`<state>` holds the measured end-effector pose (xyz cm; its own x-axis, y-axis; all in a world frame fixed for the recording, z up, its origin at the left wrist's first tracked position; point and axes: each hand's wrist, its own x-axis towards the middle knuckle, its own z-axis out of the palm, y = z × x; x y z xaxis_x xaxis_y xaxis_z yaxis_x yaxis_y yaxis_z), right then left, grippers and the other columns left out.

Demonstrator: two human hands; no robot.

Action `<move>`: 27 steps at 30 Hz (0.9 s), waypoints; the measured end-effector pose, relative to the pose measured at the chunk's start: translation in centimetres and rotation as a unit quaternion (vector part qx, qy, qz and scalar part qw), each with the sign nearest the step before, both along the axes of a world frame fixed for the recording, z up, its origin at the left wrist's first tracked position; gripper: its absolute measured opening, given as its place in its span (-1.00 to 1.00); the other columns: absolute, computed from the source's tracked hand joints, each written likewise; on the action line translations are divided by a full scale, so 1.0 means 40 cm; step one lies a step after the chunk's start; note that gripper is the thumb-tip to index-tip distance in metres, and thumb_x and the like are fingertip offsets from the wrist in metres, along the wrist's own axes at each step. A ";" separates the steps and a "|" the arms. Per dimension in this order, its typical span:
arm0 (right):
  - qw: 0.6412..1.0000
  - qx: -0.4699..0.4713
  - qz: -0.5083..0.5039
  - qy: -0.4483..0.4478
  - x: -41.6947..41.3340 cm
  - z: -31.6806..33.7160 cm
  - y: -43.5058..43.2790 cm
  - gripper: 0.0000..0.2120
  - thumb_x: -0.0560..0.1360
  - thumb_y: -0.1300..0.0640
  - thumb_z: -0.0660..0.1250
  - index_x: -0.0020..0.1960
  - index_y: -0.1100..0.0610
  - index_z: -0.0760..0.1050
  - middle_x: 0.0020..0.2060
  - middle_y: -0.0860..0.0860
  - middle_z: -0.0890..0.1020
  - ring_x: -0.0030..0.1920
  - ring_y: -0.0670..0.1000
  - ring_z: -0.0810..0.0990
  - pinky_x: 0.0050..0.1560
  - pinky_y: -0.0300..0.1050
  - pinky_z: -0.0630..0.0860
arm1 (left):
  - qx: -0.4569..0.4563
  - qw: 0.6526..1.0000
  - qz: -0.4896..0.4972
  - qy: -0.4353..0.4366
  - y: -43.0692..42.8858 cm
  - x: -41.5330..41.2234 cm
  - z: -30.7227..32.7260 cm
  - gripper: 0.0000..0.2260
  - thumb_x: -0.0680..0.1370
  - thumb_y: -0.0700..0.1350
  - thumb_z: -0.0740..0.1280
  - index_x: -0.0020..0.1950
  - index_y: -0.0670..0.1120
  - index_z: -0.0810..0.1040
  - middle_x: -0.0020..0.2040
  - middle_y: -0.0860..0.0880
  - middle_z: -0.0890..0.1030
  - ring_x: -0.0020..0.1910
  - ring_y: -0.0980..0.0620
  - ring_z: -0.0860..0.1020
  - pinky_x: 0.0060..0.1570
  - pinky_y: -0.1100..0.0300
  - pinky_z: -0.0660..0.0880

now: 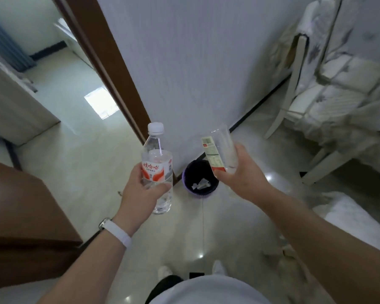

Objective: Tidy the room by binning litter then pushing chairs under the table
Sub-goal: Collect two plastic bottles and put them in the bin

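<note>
A: Floor n room, quick?

B: Glossy pale tile floor (75, 172) w/ light glare spots. White wall (195, 62) fills top centre, and a brown door frame (110, 69) slants from the top down to mid frame. Doorway at upper left opens on another tiled rm. Brown wood furniture (20, 205) at lower left.

A: Bin?

B: 1 bin (185, 178), purple w/ dark liner, on the floor at the wall's foot, centre frame, betw. the two hands. Clear crumpled litter (201, 184) lies inside.

A: Hands?

B: 2. Left hand (138, 189), centre-left, fingers wrapped round 1 water bottle (157, 159): clear, white cap, red-white label, upright, some water at the bottom. White wristband (116, 232) on that wrist. Right hand (239, 174), centre-right, grips 1 clear plastic cup (227, 148) and 1 labelled white packet (213, 154) together, both over the bin's right edge.

A: Chairs?

B: 1 for sure: chair (294, 80) at upper right, pale legs, floral cover. More covered stuff beside it, can't tell what.

A: Else?

B: 2 white shoes (165, 270) at bottom centre.
</note>
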<state>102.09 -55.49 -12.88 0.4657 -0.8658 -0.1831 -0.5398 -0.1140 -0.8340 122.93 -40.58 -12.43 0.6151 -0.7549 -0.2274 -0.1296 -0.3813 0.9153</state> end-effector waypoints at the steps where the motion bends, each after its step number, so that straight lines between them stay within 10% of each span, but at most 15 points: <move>1: 1.000 0.007 -0.010 -0.002 0.004 -0.012 -0.013 -0.49 0.44 -0.06 0.47 0.19 -0.24 0.21 -0.04 -0.19 0.53 -0.08 -0.19 0.54 -0.24 -0.25 0.47 | 0.008 1.000 -0.012 0.001 -0.032 0.014 -0.009 -0.52 0.31 -0.13 0.56 0.16 0.09 0.50 0.01 0.09 0.67 -0.01 0.06 0.66 0.09 -0.04 0.57; 17: 0.974 0.072 -0.204 0.072 0.311 -0.157 -0.357 -0.42 0.41 -0.10 0.48 0.30 -0.14 0.24 0.03 -0.17 0.54 -0.02 -0.16 0.55 -0.24 -0.28 0.45 | 0.042 0.969 -0.232 0.077 -0.634 0.383 -0.199 -0.51 0.40 -0.13 0.55 0.26 0.06 0.47 0.08 0.09 0.64 0.05 0.11 0.63 0.08 0.04 0.58; 27: 0.952 0.139 -0.265 0.067 0.413 -0.456 -0.438 -0.44 0.43 -0.08 0.47 0.28 -0.17 0.21 -0.04 -0.25 0.50 -0.09 -0.34 0.49 -0.24 -0.41 0.42 | 0.102 0.954 -0.277 0.057 -0.823 0.438 -0.476 -0.47 0.44 -0.16 0.51 0.34 0.04 0.41 0.11 0.11 0.60 -0.03 0.27 0.60 -0.22 0.42 0.53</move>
<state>118.61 -73.02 -31.11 -0.0659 -0.8821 -0.4664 -0.5638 0.4186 -0.7120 140.46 -73.50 -31.48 0.0964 -0.8900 -0.4457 -0.2662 -0.4545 0.8500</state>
